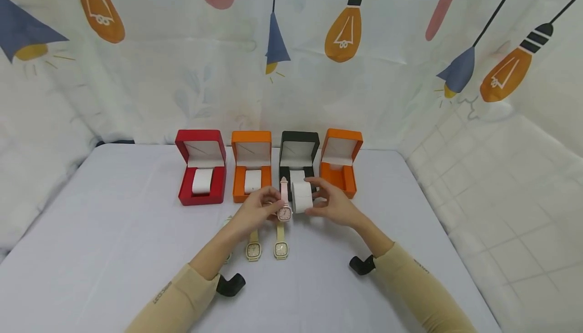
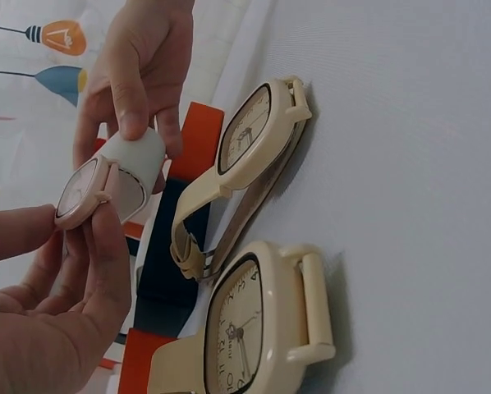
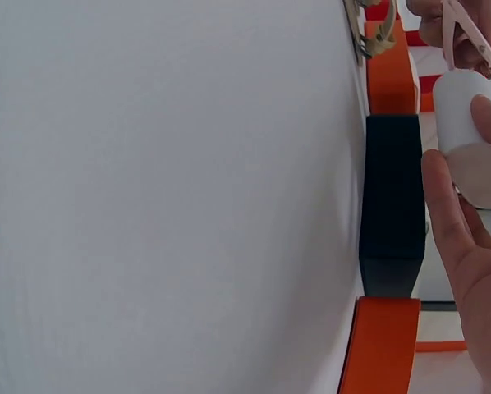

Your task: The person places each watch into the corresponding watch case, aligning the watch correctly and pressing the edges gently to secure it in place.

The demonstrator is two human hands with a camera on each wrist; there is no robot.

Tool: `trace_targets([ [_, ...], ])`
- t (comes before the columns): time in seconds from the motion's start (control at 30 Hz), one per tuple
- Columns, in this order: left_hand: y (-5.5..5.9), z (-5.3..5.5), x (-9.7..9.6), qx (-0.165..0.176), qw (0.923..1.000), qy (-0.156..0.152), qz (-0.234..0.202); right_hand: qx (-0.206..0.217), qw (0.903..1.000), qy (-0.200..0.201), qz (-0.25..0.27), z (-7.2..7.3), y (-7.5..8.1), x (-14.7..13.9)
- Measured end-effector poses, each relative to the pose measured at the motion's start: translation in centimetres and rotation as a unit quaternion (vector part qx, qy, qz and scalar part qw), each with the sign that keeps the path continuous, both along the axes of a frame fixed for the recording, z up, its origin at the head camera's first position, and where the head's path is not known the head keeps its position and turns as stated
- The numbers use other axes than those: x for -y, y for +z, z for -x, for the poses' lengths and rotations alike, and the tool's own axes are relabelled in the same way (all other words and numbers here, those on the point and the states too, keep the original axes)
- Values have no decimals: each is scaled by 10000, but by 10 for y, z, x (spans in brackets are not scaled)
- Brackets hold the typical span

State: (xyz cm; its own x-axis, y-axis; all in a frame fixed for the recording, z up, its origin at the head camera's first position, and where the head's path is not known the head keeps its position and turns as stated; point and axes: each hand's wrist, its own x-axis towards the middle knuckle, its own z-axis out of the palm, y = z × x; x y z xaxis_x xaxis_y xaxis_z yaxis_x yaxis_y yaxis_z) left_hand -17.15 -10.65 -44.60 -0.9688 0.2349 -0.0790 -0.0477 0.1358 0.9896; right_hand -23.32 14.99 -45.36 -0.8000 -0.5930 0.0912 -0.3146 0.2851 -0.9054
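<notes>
My left hand point(image 1: 260, 210) pinches a pink wristwatch point(image 1: 284, 213) by its case, its strap pointing away from me. Beside it, my right hand point(image 1: 336, 204) grips a white watch cushion point(image 1: 302, 197) between thumb and fingers. In the left wrist view, the pink watch point(image 2: 83, 193) is right at one end of the cushion point(image 2: 139, 160); whether the strap encircles it I cannot tell. The right wrist view shows the pink strap point(image 3: 469, 33) at the cushion's point(image 3: 463, 107) far end. Both hands are above the table, before the open dark green box point(image 1: 299, 143).
An open red box point(image 1: 200, 200) and an orange box point(image 1: 252, 136) stand to the left, each with a white cushion. The right orange box point(image 1: 348, 178) shows its orange inside. Cream watches point(image 1: 253, 251) point(image 1: 281, 250) lie in front on the white table point(image 1: 300, 302); another is partly behind my left arm.
</notes>
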Motion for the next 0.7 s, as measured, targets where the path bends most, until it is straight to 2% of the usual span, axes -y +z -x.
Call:
trace_targets([
  [0.47, -4, 3, 2, 58, 9999, -79, 34, 116, 9995, 298, 15, -4, 0, 1],
  [0.7, -2, 3, 2, 39, 9999, -58, 116, 82, 9993, 295, -211, -5, 2, 1],
])
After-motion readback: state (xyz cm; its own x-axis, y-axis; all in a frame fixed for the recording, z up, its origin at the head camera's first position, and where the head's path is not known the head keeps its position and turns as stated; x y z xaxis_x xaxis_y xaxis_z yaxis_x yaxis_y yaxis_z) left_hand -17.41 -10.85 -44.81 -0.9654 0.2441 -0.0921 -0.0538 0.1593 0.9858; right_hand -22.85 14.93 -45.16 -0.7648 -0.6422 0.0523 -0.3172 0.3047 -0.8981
